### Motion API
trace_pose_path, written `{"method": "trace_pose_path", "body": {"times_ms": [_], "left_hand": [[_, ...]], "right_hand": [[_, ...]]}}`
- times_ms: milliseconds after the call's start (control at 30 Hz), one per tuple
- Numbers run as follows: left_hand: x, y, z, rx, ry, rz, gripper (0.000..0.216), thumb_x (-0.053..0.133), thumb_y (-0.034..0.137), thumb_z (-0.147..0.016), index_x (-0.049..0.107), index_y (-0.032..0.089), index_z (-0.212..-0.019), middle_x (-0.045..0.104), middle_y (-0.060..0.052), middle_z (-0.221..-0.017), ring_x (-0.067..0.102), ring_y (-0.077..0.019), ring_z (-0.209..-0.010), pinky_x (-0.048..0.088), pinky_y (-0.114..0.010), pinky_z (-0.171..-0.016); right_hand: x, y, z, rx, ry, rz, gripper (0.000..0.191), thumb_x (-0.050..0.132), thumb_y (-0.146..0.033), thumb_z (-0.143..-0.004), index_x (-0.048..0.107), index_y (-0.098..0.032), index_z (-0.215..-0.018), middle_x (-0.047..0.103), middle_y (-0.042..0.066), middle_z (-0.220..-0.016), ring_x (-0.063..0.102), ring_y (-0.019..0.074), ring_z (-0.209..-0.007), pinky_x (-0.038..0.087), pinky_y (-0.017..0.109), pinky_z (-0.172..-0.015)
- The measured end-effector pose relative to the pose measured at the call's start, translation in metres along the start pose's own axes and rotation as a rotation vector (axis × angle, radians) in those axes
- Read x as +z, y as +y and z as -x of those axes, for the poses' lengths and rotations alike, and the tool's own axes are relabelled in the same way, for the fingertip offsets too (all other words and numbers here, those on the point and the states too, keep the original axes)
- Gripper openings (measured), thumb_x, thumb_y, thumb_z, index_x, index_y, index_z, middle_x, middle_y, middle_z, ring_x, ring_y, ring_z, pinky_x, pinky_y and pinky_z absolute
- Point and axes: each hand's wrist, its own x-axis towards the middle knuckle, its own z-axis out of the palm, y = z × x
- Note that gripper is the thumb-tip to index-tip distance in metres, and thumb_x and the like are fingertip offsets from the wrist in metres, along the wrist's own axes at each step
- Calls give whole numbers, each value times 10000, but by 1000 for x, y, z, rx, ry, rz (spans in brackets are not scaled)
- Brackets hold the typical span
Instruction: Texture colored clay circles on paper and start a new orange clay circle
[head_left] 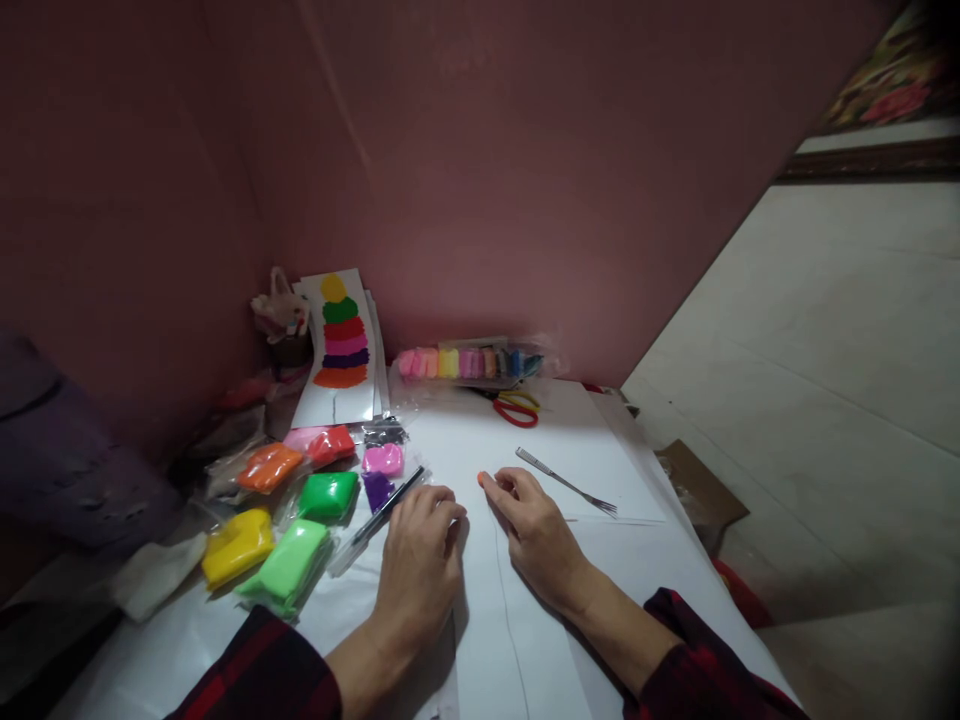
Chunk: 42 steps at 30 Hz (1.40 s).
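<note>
My right hand [536, 530] rests low over the white paper [487, 620], its thumb and fingers closed on a small piece of orange clay [481, 479]. Left of it, my left hand [421, 545] lies with curled fingers on the paper. Its palm faces down, so anything under the fingers is hidden. A dark pen [390, 505] lies just beside the left hand, on a clear wrapper. Beyond my right hand a metal fork [566, 482] lies slantwise. A thin dark line runs down the paper between the hands.
Bagged clay lies at left: yellow [238, 548], light green [289, 568], green [328, 496], orange [270, 467], purple [378, 490] and pink [383, 460]. Scissors [516, 410] and a clay pack [469, 363] lie at the back. A card with coloured bands [343, 345] leans against the wall.
</note>
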Motion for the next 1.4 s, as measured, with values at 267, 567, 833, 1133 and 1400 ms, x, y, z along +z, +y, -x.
{"method": "trace_pose_path", "body": {"times_ms": [267,567,833,1133,1400], "left_hand": [[1,-1,1,12,10,-6,148,516,86,-870,621,179,-823,621,-56,-986,550,-233,-976,442,-425,-847],[1,-1,0,6,2,-8,154,516,79,-867,619,183,-821,619,-54,-986,548,-233,-977,441,-426,-842],[0,0,0,8,3,-15,165,507,73,-862,621,188,-827,620,-52,-997,544,-228,-984,442,-427,-854],[-1,0,-1,-3,-5,-11,171,509,69,-852,621,193,-813,627,-50,-989,557,-229,-984,441,-424,-860],[-1,-1,-1,9,-10,-10,162,510,78,-858,627,184,-818,627,-53,-987,558,-234,-987,439,-426,-860]], "right_hand": [[1,-1,0,-30,2,56,467,383,32,-878,525,-133,-1290,544,135,-1011,532,228,-929,546,375,-778],[0,-3,0,-66,-4,142,490,367,53,-856,511,-117,-1292,552,138,-988,531,232,-898,543,371,-744],[1,-4,-1,-40,-26,133,408,382,23,-887,544,-81,-1246,562,134,-932,530,232,-873,536,370,-735],[0,-6,-4,1,-40,90,367,367,-36,-928,562,-145,-1219,554,112,-924,524,227,-852,530,380,-725],[1,-7,-4,22,-86,120,375,370,-5,-901,563,-109,-1206,547,118,-931,505,230,-850,519,376,-727]]}}
